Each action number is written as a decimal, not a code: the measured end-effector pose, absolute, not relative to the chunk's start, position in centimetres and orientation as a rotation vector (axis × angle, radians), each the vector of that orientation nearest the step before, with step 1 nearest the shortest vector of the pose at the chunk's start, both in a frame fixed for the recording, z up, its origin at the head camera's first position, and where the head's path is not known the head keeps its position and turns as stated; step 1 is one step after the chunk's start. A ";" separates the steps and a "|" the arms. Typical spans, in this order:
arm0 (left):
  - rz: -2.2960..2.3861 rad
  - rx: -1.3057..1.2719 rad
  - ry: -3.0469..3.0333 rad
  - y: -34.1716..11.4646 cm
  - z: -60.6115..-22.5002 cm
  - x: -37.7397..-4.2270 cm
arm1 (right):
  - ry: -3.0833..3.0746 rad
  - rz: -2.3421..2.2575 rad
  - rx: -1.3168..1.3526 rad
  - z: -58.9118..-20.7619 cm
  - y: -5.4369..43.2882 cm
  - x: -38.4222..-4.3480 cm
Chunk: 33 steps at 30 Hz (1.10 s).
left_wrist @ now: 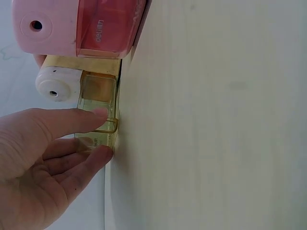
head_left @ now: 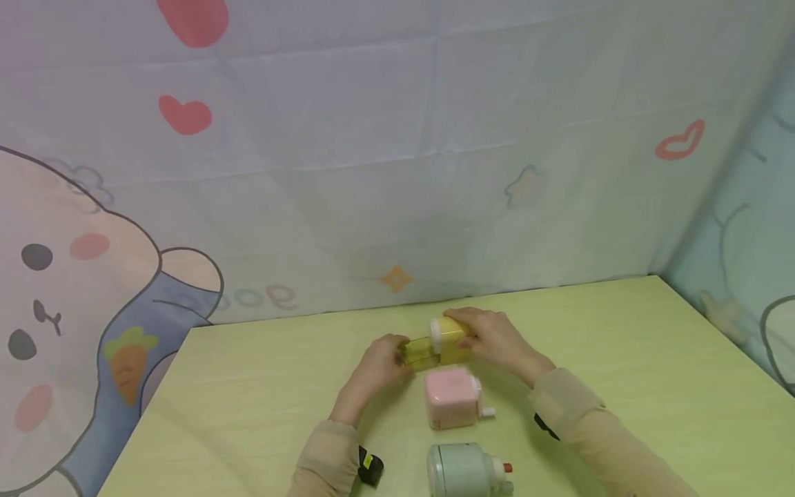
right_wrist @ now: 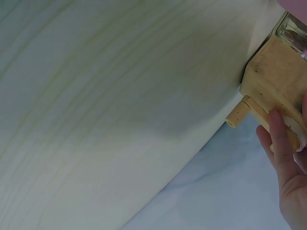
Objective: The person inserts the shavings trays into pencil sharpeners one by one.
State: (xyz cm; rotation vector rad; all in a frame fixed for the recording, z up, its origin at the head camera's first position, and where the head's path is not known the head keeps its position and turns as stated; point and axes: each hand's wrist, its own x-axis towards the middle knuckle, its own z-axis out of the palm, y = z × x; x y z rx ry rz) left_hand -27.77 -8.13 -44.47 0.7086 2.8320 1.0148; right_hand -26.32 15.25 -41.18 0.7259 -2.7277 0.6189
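A yellow crank pencil sharpener point(head_left: 455, 348) with a white front collar lies on the table near its back edge. Its see-through yellow shavings drawer point(left_wrist: 97, 103) sticks out of the body on the left. My left hand point(head_left: 380, 362) pinches this drawer, with the thumb on one face and fingers on the other. On the other side, my right hand point(head_left: 497, 338) grips the sharpener's body at the crank end; the right wrist view shows its fingers beside the yellow crank point(right_wrist: 247, 109). Just in front of it is a pink pencil sharpener point(head_left: 452, 398) with a white crank.
A grey-green pencil sharpener point(head_left: 462, 469) stands nearest the front, in line with the other two. The pale yellow table point(head_left: 248, 400) meets a printed cloth backdrop point(head_left: 348, 228) behind. Each wrist carries a black strap device point(head_left: 370, 467).
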 end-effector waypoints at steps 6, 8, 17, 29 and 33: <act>1.012 0.700 2.834 -7.9 -44.4 -27.7 | -2.743 0.635 0.744 -41.0 15.0 -26.2; 1.007 0.702 2.840 -7.8 -44.4 -27.8 | -2.750 0.637 0.746 -41.0 14.8 -26.2; 1.005 0.714 2.830 -7.4 -44.6 -27.9 | -2.753 0.632 0.764 -40.9 14.3 -26.1; 1.024 0.700 2.830 -7.4 -44.9 -28.1 | -2.772 0.632 0.759 -40.9 14.1 -26.1; 1.054 0.696 2.815 -7.1 -44.8 -28.2 | -2.793 0.647 0.742 -40.9 14.1 -26.1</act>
